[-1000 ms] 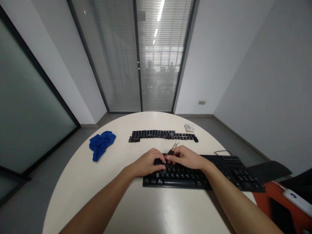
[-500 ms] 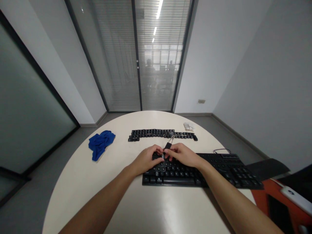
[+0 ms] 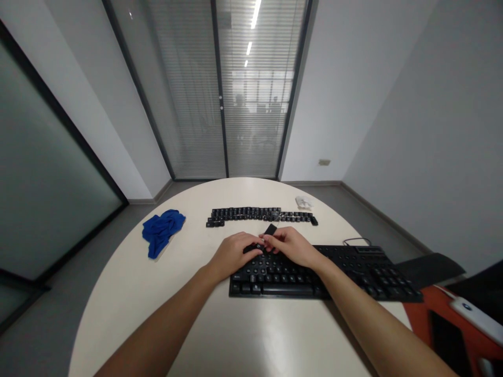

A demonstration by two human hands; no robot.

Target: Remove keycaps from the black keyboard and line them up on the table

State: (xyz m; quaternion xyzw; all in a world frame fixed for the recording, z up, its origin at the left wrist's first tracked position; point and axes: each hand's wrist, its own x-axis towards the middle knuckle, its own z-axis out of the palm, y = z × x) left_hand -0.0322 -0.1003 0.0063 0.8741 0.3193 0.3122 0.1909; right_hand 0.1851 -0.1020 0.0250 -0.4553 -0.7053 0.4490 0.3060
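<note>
A black keyboard (image 3: 291,289) lies on the round table, many of its upper keys without caps. Over its upper left part, my right hand (image 3: 293,246) pinches a keycap puller (image 3: 271,229), whose dark handle and thin wires point away from me. Close beside it, my left hand (image 3: 234,255) rests at the keyboard's left end, thumb and fingers curled together. What those fingers hold, if anything, is too small to tell. Beyond both hands, loose black keycaps (image 3: 245,213) stand in rows on the table.
A crumpled blue cloth (image 3: 163,230) lies at the left on the pale table (image 3: 188,319). At the far right edge sits a small clear bag (image 3: 304,203). An orange surface at lower right carries a dark phone (image 3: 450,340) and a white power strip (image 3: 477,320).
The puller's handle has shifted slightly away from me and my right hand has moved up a little with it. My left fingers now cover more of the spot between the hands.
</note>
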